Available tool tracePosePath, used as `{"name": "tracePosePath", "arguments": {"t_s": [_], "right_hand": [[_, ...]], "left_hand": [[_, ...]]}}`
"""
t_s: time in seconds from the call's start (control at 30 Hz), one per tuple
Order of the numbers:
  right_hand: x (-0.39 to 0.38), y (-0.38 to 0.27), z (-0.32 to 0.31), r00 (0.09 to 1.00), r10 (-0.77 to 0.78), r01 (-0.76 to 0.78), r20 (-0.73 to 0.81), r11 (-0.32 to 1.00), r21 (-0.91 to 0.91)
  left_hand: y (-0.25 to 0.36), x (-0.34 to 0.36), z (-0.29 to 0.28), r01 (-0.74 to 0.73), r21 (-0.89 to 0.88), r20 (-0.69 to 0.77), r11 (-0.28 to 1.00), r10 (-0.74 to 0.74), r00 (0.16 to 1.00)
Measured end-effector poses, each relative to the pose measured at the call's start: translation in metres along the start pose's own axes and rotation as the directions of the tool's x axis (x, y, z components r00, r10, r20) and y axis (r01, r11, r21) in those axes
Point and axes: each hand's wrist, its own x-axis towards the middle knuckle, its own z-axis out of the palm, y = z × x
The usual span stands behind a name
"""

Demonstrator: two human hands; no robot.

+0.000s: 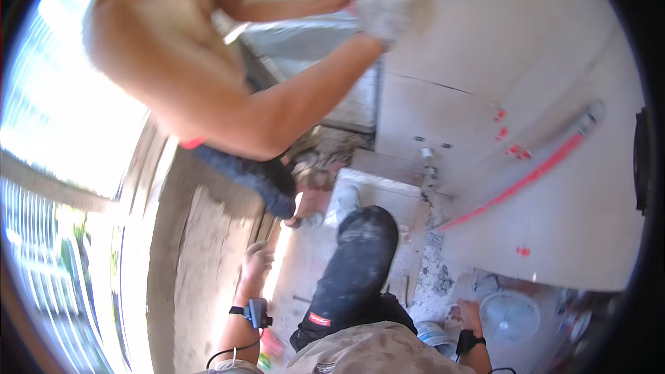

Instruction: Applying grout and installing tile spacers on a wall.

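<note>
My left hand [258,259] hangs beside the wooden boards on the left, fingers curled in, with nothing seen in it. Low on the right, my right hand [468,314] is slightly blurred, its fingers partly spread and no object visible in them. It is near a pale bucket [435,336] and a round whitish translucent basin or lid [510,316]. My bent leg [361,253] in dark trousers is between the two hands, the foot on a pale slab [374,185]. At the far side, a co-worker's white-gloved hand [385,12] presses near the large wall panel, the other hand beside it.
The co-worker's bare arm [277,118] crosses the upper left. On the pale wall panels [478,41] are small red clips [516,152] and a long pinkish-red strip [526,179] running diagonally. Wooden boards [208,235] and a bright window [62,118] border the left.
</note>
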Motion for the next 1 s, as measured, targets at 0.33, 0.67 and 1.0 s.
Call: {"name": "tracePosePath", "arguments": {"t_s": [0.33, 0.67, 1.0], "right_hand": [[0.044, -0.020, 0.027, 0.993, -0.094, 0.045, -0.071, 0.862, -0.505], [0.063, -0.041, 0.256, 0.899, -0.324, 0.431, 0.296, 0.520, -0.738], [-0.081, 0.083, 0.373, 0.854, -0.204, 0.519, 0.478, 0.359, -0.775]], "left_hand": [[-0.280, -0.141, -0.168, 0.437, -0.300, -0.422, 0.848, -0.528, 0.737], [-0.361, -0.110, -0.223, 0.405, -0.197, -0.241, 0.893, -0.445, 0.863], [-0.384, -0.029, -0.324, 0.413, -0.253, -0.196, 0.875, -0.465, 0.864]]}}
